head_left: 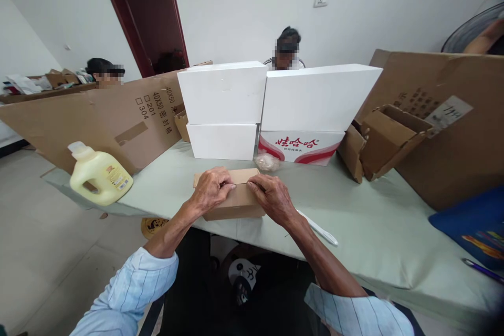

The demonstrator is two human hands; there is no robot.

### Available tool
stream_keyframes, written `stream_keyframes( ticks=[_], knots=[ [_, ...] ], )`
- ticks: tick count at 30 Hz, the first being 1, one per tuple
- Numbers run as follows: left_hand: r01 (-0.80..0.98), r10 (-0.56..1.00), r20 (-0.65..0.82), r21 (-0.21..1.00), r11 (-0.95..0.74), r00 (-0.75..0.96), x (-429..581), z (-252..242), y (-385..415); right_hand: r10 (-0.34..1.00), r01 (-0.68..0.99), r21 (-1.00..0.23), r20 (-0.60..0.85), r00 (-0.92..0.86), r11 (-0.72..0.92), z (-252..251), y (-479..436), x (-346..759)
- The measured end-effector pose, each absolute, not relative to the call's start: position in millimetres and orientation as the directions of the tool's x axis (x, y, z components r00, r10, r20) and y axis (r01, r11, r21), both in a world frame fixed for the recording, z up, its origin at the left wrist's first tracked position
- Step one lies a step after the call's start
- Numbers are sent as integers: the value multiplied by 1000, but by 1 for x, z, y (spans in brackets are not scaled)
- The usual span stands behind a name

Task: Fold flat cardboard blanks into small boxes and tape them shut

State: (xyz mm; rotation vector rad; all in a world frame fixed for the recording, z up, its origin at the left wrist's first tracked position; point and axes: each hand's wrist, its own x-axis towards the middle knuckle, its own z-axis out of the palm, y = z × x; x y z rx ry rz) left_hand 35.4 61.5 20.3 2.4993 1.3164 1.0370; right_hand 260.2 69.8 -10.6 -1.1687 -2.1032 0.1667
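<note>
A small brown cardboard box [236,211] sits at the table's near edge in front of me. My left hand [213,188] is closed on the left part of its top, thumb and fingers pinching near the seam of the flaps. On the right part of the top, my right hand [273,197] is closed in the same way, with curled fingers at the seam. The fingertips partly hide the flap edges. Beside my right wrist lies a slim white plastic tool [321,230]; its kind is unclear. A crumpled clear plastic bundle [266,161] rests just behind the box.
White boxes [222,94] are stacked behind the box. A yellow jug [100,176] stands left, before a large cardboard panel [137,115]. Open cardboard boxes [389,136], a blue item [472,226] and a pen [482,270] are right. People sit beyond the boxes.
</note>
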Motion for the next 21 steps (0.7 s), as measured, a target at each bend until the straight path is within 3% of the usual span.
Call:
stream_keyframes(
  ticks=[5,8,21],
  knots=[
    [688,621,611,165,-707,492,33,12,64,768,680,-422,541,-342,599,-11,70,260],
    [705,599,608,88,-703,522,33,8,65,772,683,-426,541,-333,593,-12,70,260],
    [610,608,596,235,-757,525,33,11,56,778,679,-438,533,-332,590,-14,68,260]
  ],
)
